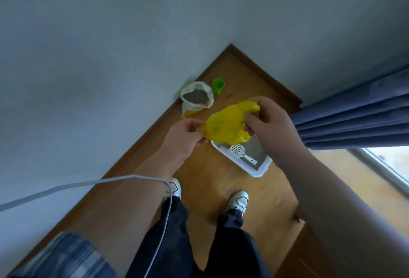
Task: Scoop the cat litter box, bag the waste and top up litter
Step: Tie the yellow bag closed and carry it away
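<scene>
A crumpled yellow plastic bag [228,124] hangs in the air between both hands. My left hand [183,137] pinches its left edge and my right hand [269,119] grips its upper right part. Below the bag, on the wooden floor, stands a white litter tray [260,170] with grey litter inside; the bag hides its far half. A white slotted scoop [240,152] lies in the tray. An open sack of grey litter [197,98] leans at the wall, with a green cup [218,86] beside it.
White walls meet in the corner ahead. A blue curtain [354,114] hangs on the right beside a bright window [389,162]. A white cable [88,184] crosses my left forearm. My two feet in white shoes [239,199] stand just before the tray.
</scene>
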The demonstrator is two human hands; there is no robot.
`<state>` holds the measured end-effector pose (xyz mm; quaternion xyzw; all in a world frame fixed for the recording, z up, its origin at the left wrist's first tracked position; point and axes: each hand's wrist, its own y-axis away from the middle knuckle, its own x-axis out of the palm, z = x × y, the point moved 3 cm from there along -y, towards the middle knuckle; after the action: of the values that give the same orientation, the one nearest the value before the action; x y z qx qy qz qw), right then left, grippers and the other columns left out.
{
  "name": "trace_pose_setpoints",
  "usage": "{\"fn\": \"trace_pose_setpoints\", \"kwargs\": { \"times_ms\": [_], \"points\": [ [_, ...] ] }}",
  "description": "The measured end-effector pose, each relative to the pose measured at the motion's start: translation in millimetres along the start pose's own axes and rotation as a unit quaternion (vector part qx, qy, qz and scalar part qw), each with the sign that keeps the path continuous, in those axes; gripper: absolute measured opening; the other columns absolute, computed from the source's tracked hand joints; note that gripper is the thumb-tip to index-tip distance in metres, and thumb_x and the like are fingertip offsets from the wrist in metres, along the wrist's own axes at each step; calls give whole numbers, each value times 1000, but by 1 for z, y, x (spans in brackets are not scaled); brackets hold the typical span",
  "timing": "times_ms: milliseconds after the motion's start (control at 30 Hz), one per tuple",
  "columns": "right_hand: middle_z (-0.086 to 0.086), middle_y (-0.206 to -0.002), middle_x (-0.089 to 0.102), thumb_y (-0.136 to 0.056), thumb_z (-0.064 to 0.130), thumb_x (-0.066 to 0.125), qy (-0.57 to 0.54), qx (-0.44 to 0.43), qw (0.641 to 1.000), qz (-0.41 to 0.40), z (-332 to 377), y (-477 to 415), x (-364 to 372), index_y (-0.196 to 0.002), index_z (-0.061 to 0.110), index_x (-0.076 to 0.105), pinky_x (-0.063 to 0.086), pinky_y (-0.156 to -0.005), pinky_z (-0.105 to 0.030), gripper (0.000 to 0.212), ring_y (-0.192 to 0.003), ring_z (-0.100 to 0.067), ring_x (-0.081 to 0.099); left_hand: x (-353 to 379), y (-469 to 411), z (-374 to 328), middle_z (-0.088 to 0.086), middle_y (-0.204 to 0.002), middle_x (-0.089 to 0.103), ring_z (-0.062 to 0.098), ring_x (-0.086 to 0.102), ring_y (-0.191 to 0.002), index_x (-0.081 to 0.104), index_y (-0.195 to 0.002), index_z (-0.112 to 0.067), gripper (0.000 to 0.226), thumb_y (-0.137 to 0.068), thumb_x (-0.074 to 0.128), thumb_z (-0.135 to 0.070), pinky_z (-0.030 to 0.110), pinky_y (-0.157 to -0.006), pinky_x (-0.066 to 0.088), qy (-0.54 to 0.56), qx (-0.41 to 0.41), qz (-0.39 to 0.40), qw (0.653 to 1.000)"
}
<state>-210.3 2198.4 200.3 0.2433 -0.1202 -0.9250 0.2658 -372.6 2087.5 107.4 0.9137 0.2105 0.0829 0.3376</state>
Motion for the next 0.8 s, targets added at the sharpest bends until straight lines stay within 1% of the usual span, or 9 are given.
{"fn": "trace_pose_setpoints", "kwargs": {
  "times_ms": [67, 133, 233, 267, 367, 433, 500, 633, 800],
  "points": [
    [6, -80, 66, -94, 6, 57, -9, -16, 999, -32, 42, 26, -21, -99, 29, 66, 57, -74, -37, 25, -71, -8, 64, -5, 29, -37, 15, -93, 74, 27, 73, -83, 70, -94, -20, 10, -90, 70, -11, 51, -93, 56, -36, 39, -9, 999],
    [8, -81, 67, -94, 6, 57, -8, -46, 997, -64, 81, 53, -41, -101, 27, 67, 55, -70, -29, 25, -71, -6, 64, -7, 59, -75, 13, -92, 75, 27, 74, -81, 72, -93, -20, 11, -88, 73, -10, 52, -93, 56, -31, 73, -6, 997],
    [12, -73, 67, -95, 8, 58, -17, -79, 990, -111, 132, 88, -72, -101, 30, 68, 49, -58, -18, 25, -62, -2, 62, -9, 101, -127, 16, -87, 71, 28, 70, -77, 74, -85, -19, 13, -86, 74, -6, 54, -92, 56, -8, 123, -1, 992],
    [12, -71, 67, -95, 8, 58, -20, -90, 988, -125, 148, 97, -81, -101, 31, 68, 49, -57, -18, 26, -60, -2, 62, -11, 113, -144, 16, -86, 72, 29, 70, -78, 74, -86, -18, 12, -87, 72, -6, 53, -92, 56, -14, 144, -3, 989],
    [8, -73, 67, -94, 5, 58, -40, -126, 982, -135, 184, 116, -100, -102, 27, 70, 56, -72, -30, 27, -67, -7, 65, -17, 142, -182, 14, -88, 76, 30, 73, -85, 76, -88, -18, 8, -87, 71, -13, 51, -93, 56, -56, 200, -2, 978],
    [6, -76, 67, -94, 2, 57, -48, -151, 979, -125, 201, 123, -106, -102, 25, 70, 56, -73, -31, 27, -66, -6, 65, -19, 158, -198, 17, -92, 75, 29, 72, -85, 75, -90, -13, 13, -92, 66, -4, 51, -95, 55, -46, 209, -3, 977],
    [4, -77, 68, -94, 1, 57, -69, -170, 977, -111, 212, 128, -109, -99, 28, 70, 55, -71, -31, 30, -66, -6, 64, -20, 175, -207, 19, -91, 73, 28, 70, -81, 73, -89, -9, 15, -93, 63, 1, 51, -94, 56, -39, 223, -33, 973],
    [0, -75, 66, -95, 1, 55, -111, -190, 974, -47, 227, 134, -104, -98, 25, 71, 53, -72, -36, 30, -65, -10, 62, -27, 209, -206, 9, -85, 73, 26, 73, -77, 72, -87, -9, 14, -92, 64, 0, 50, -92, 57, -28, 232, -109, 966],
    [3, -66, 62, -96, 5, 56, -96, -240, 964, 68, 247, 140, -78, -97, 26, 73, 52, -71, -37, 27, -64, -14, 59, -50, 261, -172, 8, -86, 76, 24, 75, -79, 72, -89, -11, 10, -92, 65, -5, 50, -93, 56, 7, 226, -231, 946]
  ]
}}
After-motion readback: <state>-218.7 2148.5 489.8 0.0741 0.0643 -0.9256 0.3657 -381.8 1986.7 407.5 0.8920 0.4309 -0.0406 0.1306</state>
